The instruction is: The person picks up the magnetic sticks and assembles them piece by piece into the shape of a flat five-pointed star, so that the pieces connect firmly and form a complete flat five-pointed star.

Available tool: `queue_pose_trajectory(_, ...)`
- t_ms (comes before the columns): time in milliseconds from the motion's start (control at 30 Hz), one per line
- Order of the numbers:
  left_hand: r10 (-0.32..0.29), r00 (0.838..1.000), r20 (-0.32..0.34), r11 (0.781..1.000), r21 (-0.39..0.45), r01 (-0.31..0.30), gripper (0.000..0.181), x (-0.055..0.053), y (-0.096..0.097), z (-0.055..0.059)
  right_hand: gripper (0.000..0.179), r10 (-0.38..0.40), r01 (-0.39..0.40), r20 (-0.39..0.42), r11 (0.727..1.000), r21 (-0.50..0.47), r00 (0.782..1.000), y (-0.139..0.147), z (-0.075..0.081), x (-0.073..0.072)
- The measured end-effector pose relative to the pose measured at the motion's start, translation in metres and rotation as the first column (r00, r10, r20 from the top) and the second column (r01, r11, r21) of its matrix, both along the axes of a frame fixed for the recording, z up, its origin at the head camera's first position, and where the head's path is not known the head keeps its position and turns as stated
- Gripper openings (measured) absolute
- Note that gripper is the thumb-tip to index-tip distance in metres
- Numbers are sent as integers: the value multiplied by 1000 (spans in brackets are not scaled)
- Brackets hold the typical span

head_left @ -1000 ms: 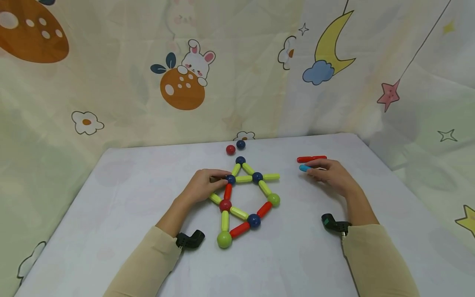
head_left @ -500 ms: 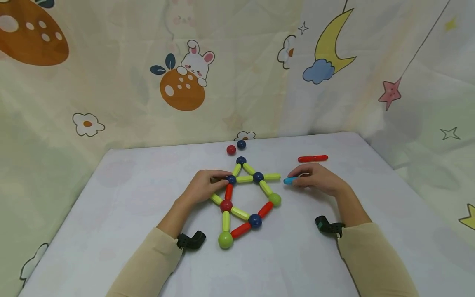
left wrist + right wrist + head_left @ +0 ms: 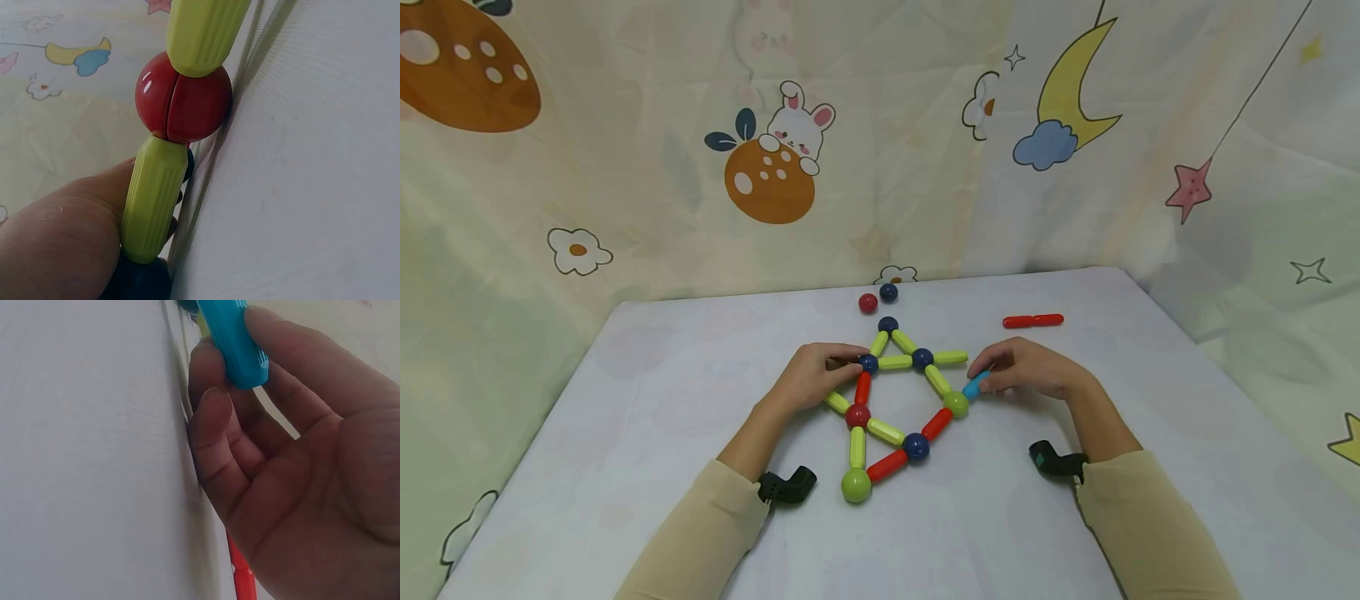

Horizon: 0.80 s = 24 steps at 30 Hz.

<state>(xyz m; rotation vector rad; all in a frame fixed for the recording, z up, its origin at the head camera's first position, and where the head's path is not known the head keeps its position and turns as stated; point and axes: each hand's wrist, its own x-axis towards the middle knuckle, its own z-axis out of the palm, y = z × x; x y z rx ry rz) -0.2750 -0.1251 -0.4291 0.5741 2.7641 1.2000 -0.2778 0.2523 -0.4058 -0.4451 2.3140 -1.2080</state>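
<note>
A flat frame of magnetic sticks and balls lies on the table. My left hand pinches a dark blue ball at its upper left corner. In the left wrist view, a red ball joins two yellow-green sticks, one stick running down beside the thumb. On the other side, my right hand pinches a light blue stick between thumb and fingers. The stick's far end meets a green ball at the frame's right corner; whether it is attached I cannot tell. The right wrist view shows the light blue stick close up.
Two red sticks lie end to end behind my right hand. A loose red ball and a loose dark blue ball sit near the table's back edge. One yellow-green stick juts rightward from the frame. A printed cloth hangs behind.
My right hand has carried the light blue stick leftward and nearer, from beside the red sticks to the green ball, and tilted it. The left hand has stayed on the dark blue ball.
</note>
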Motion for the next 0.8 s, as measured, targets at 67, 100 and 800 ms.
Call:
queue_pose_trajectory(67, 1, 1000, 1, 1000, -2, -1, 31, 0, 0, 0, 29, -11, 11, 7, 1000, -4, 1000, 0, 0, 0)
queue_pose_trajectory(100, 2, 1000, 1, 1000, -4, -2, 31, 0, 0, 0, 30, -17, 17, 10, 1000, -6, 1000, 0, 0, 0)
queue_pose_trajectory(800, -3, 1000, -11, 1000, -1, 3, 31, 0, 1, -1, 31, -158, 159, 19, 985, -64, 987, -7, -3, -2)
